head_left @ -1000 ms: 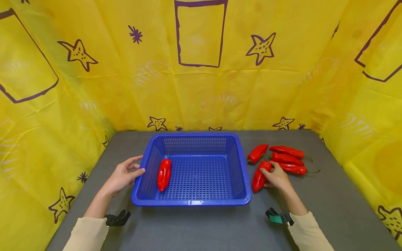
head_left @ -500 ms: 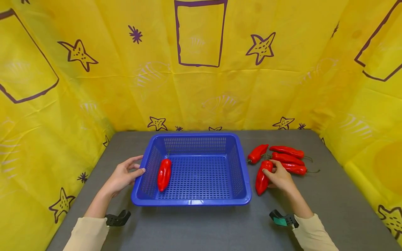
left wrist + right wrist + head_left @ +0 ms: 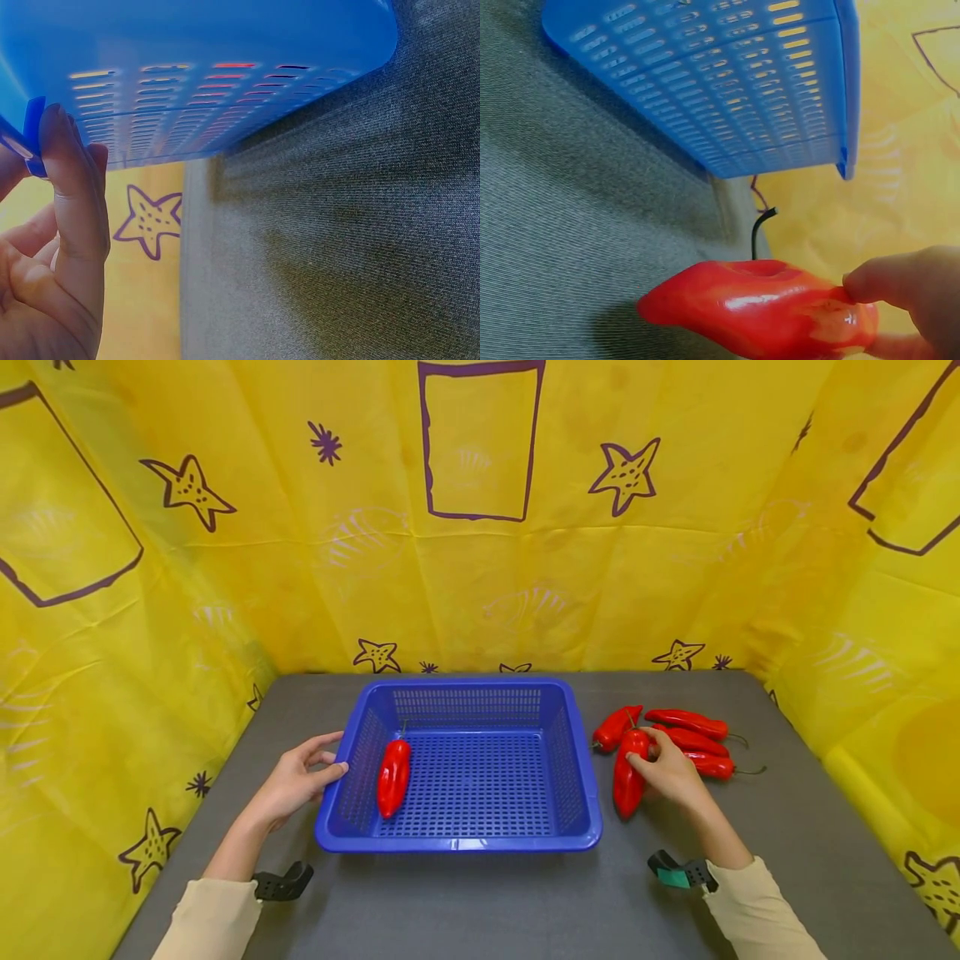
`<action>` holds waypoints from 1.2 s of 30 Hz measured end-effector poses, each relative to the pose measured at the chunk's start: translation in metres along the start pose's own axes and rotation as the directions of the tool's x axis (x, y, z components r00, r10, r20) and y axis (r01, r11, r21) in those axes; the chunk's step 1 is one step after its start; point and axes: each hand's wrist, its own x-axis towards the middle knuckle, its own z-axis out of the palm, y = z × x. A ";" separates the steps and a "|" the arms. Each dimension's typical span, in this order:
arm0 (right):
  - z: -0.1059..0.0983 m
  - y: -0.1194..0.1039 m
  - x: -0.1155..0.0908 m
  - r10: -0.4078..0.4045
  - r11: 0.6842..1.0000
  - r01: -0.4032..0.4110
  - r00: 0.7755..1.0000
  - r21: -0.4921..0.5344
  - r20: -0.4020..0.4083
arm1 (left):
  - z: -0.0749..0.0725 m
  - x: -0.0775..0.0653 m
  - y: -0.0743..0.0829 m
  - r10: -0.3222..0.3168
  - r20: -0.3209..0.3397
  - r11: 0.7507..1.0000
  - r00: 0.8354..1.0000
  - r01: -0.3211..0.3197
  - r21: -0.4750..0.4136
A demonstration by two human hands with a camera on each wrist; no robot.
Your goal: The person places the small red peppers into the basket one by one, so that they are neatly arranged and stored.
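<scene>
My left hand grips the left rim of a blue plastic basket, thumb on top and fingers beneath the edge. In the left wrist view the fingers curl around that rim. Inside the basket, near its left wall, lies one red pepper. To the right of the basket, my right hand pinches another red pepper near its stem end. The right wrist view shows this held pepper with its tip pointing left, above its shadow on the table.
Several more red peppers lie right of the basket, among them one pepper by the basket's side and one pepper at the back. The grey table is enclosed by yellow patterned cloth at the back and sides.
My right hand has shifted the pinched pepper slightly right and turned it more upright in the head view, its stem now farther back. The left hand and basket have stayed in place.
</scene>
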 end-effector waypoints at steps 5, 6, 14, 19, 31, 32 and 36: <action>-0.005 -0.007 0.003 -0.009 1.000 0.009 1.000 -0.023 0.003 | 0.000 -0.001 0.002 0.003 0.003 1.000 1.000 -0.003 -0.001; -0.006 -0.009 0.003 -0.011 1.000 0.011 1.000 -0.025 0.004 | 0.000 -0.001 0.002 0.001 0.001 1.000 1.000 -0.001 -0.001; -0.017 -0.020 0.008 -0.062 0.997 0.061 0.997 -0.041 -0.035 | -0.001 -0.001 0.001 -0.001 0.003 1.000 1.000 0.001 -0.015; -0.024 -0.027 0.010 -0.099 0.994 0.096 0.994 -0.058 -0.036 | -0.001 0.000 0.000 0.000 0.010 1.000 1.000 0.000 -0.029; -0.037 -0.045 0.012 -0.128 0.990 0.127 0.992 -0.059 -0.015 | -0.001 0.001 0.000 -0.004 0.003 1.000 1.000 0.004 -0.009; -0.038 -0.046 0.013 -0.132 0.989 0.131 0.991 -0.063 -0.016 | -0.001 0.001 0.000 -0.004 0.004 1.000 1.000 0.004 -0.012; -0.039 -0.050 0.015 -0.151 0.986 0.149 0.988 -0.080 -0.023 | -0.001 0.000 0.001 -0.004 0.007 1.000 1.000 0.004 -0.022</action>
